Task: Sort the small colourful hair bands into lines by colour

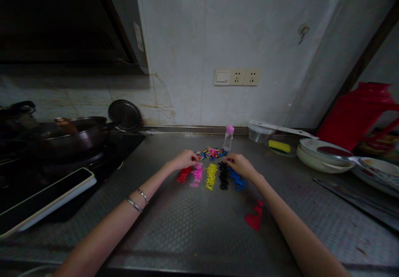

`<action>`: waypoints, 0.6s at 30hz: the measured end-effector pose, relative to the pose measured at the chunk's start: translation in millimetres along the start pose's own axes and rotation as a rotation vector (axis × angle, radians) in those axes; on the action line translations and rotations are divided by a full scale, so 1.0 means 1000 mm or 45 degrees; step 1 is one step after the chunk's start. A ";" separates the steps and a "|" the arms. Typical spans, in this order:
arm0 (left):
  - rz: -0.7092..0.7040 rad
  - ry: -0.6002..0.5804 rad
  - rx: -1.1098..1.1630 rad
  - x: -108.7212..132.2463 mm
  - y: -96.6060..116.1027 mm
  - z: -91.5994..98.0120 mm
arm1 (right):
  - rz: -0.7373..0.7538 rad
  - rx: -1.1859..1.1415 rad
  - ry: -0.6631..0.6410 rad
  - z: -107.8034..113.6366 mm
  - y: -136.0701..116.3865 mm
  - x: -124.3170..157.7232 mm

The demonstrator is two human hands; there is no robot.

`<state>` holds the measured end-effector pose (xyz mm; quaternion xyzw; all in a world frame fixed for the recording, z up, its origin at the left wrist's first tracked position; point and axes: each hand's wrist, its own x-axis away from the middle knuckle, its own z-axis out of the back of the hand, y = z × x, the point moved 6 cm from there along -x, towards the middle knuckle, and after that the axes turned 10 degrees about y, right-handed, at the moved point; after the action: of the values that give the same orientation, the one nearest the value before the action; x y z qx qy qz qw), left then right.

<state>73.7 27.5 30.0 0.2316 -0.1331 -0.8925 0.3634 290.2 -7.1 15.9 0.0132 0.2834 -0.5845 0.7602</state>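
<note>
Several small piles of what look like rubber bands lie in a row on the metal counter, sorted by colour: red (183,175), pink (196,175), yellow (211,176), black (223,176) and blue (238,180). Behind them is a mixed multicoloured heap (212,153). My left hand (186,159) is at the far end of the pink and red piles, fingertips pinched. At the top of the black pile, my right hand (240,164) also pinches, partly covering the blue pile. Whatever either pinch holds is too small to make out.
A clear bottle with a pink cap (229,138) stands behind the heap. A red cut-out piece (254,216) lies near my right forearm. To the left are a stove with a pan (75,138) and a white-edged slab (46,200). Bowls (324,160), a yellow sponge (279,146) and a red thermos (352,113) stand right.
</note>
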 end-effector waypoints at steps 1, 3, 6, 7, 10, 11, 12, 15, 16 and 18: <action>-0.001 -0.013 0.011 0.001 0.001 -0.001 | 0.000 -0.001 0.000 0.000 0.000 0.000; -0.005 -0.022 0.030 0.003 0.003 -0.003 | 0.000 0.000 -0.006 0.000 0.000 0.000; 0.016 0.012 0.083 0.006 0.000 -0.001 | -0.006 0.005 -0.010 0.001 -0.001 0.001; 0.038 0.038 0.106 0.007 -0.001 0.001 | -0.009 0.008 -0.009 0.001 -0.001 0.001; 0.159 0.144 0.175 0.013 -0.013 0.009 | -0.018 0.026 -0.003 0.002 -0.002 0.002; 0.209 0.175 0.183 0.015 -0.018 0.011 | -0.017 0.032 -0.001 0.002 -0.002 0.002; 0.256 0.203 0.179 0.017 -0.023 0.013 | -0.015 0.034 0.003 0.002 -0.003 0.002; 0.363 0.279 0.118 0.020 -0.040 0.019 | -0.010 0.011 0.013 0.002 -0.004 0.000; 0.383 0.304 0.101 0.020 -0.044 0.020 | -0.013 0.001 0.013 0.001 -0.005 -0.001; 0.411 0.346 0.085 0.020 -0.052 0.022 | -0.009 -0.008 -0.004 -0.001 -0.008 -0.004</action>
<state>19.5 51.7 21.6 0.3373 -0.1478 -0.7784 0.5083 281.9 -6.3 19.6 0.0088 0.2838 -0.5864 0.7586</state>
